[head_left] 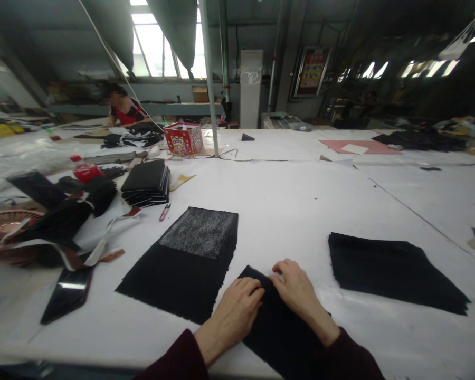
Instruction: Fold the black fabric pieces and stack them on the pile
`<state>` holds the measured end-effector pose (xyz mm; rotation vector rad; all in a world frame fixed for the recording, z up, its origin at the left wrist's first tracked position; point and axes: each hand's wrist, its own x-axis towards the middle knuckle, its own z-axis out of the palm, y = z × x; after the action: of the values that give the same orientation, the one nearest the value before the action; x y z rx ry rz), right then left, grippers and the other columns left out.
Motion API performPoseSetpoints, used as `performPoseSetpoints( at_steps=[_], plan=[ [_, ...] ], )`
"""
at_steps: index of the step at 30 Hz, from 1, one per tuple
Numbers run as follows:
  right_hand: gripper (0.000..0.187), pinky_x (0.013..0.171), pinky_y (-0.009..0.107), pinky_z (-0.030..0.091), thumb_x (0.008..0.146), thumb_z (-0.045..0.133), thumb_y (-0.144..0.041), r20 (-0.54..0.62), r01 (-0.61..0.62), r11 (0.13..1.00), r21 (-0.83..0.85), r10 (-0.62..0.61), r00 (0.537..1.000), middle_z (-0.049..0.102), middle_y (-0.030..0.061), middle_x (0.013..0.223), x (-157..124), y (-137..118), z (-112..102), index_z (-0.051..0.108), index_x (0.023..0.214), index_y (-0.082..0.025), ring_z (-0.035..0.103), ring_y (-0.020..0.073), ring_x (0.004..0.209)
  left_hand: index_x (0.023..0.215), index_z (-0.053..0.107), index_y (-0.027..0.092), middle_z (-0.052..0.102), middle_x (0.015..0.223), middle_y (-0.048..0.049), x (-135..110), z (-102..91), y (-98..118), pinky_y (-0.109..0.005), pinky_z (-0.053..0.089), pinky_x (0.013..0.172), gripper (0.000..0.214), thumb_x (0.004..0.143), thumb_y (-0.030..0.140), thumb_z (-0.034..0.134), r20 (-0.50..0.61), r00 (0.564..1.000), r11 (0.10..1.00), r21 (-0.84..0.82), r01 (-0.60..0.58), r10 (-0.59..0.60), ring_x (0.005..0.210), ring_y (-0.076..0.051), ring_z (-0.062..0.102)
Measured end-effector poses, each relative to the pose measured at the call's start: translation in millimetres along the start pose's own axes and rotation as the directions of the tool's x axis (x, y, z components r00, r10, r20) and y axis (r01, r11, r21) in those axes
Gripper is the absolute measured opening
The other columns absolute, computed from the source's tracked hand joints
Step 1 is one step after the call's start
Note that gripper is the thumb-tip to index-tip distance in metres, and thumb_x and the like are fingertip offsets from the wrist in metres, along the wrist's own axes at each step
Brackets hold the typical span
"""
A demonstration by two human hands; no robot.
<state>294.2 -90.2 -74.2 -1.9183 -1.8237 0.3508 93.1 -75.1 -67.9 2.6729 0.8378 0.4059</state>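
Right in front of me a black fabric piece (279, 322) lies on the white table, partly covered by my forearms. My left hand (231, 311) rests on its left side, fingers curled together and pinching the cloth. At its upper right edge, my right hand (295, 287) has bent fingers closed on the border; the fingertips are partly hidden. Left of my hands is a stack of black fabric pieces (174, 285), with a speckled grey panel (200, 232) over its far part. Another pile of black cloth (391, 272) lies to the right.
Pink-handled thread snips (165, 212) lie near a folded black stack (146, 182). A dark phone-like slab (67, 295), a pinkish basket (11, 224) and scraps crowd the left. A patterned red box (183, 140) stands by a pole (210, 79). A person (126, 111) works farther back.
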Motion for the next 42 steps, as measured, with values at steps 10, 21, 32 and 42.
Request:
performPoseSetpoints(
  at_steps=[10, 21, 32, 42],
  plan=[
    [0.018, 0.073, 0.036, 0.032, 0.077, 0.063, -0.007, -0.155, 0.023, 1.0, 0.014, -0.021, 0.988, 0.056, -0.0005, 0.077, 0.8, -15.0, 39.8, 0.053, 0.082, -0.021, 0.05, 0.0218, 0.078, 0.107, 0.057, 0.018, 0.058, 0.102, -0.0051, 2.4, 14.4, -19.4, -0.038, 0.047, 0.083, 0.021, 0.092, 0.009, 0.045, -0.072, 0.997, 0.997, 0.074, 0.012, -0.007, 0.095, -0.021, 0.054],
    [0.021, 0.073, 0.036, 0.034, 0.095, 0.046, -0.01, -0.306, 0.288, 0.955, 0.075, -0.253, 0.918, 0.057, 0.0034, 0.085, -8.0, -6.0, 53.6, 0.063, 0.101, -0.021, 0.051, 0.0213, 0.082, 0.109, 0.059, 0.017, 0.059, 0.094, -0.0059, 3.9, 19.8, -26.6, -0.037, 0.048, 0.076, 0.022, 0.095, 0.013, 0.043, -0.161, 0.985, 0.988, 0.13, 0.078, -0.057, 0.085, -0.021, 0.054],
    [0.03, 0.073, 0.036, 0.036, 0.099, 0.035, -0.01, -0.289, 0.436, 0.89, -0.133, -0.456, 0.842, 0.054, 0.007, 0.086, -13.9, -12.7, 51.9, 0.061, 0.114, -0.013, 0.048, 0.0209, 0.08, 0.14, 0.045, 0.022, 0.058, 0.099, -0.0068, 2.2, 17.8, -25.7, -0.039, 0.047, 0.08, 0.044, 0.096, 0.015, 0.042, -0.159, 0.98, 0.967, 0.206, 0.153, -0.121, 0.089, -0.021, 0.054],
    [0.035, 0.073, 0.039, 0.038, 0.097, 0.035, -0.006, -0.21, 0.455, 0.877, -0.156, -0.48, 0.852, 0.054, 0.0082, 0.089, -15.0, -12.3, 52.7, 0.057, 0.123, -0.011, 0.046, 0.0226, 0.081, 0.135, 0.05, 0.021, 0.059, 0.101, -0.0079, 2.8, 21.2, -28.4, -0.039, 0.047, 0.082, 0.038, 0.097, 0.019, 0.043, -0.189, 0.971, 0.968, 0.179, 0.179, -0.144, 0.092, -0.022, 0.055]
  ],
)
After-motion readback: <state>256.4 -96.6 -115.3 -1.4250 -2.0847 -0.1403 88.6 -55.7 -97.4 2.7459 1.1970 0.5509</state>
